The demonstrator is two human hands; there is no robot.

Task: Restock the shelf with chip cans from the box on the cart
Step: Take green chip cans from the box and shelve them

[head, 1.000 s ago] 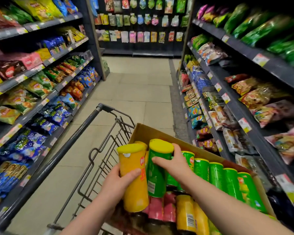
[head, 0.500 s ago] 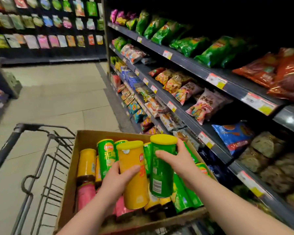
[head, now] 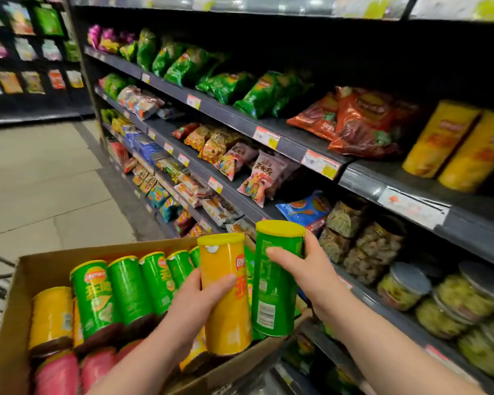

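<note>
Sitting at lower left, an open brown cardboard box (head: 17, 295) holds green, yellow and pink cylindrical chip cans (head: 94, 297). Over its near right corner the left hand (head: 194, 303) wraps around an upright yellow chip can (head: 228, 323). Just beside it, the right hand (head: 311, 275) grips a green yellow-lidded chip can (head: 271, 306). Farther right, two tall yellow cans (head: 439, 138) stand on the dark metal shelf (head: 382, 172).

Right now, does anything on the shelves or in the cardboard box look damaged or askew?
The white paper price label on the dark shelf edge below the tall yellow cans looks torn and crumpled.
</note>
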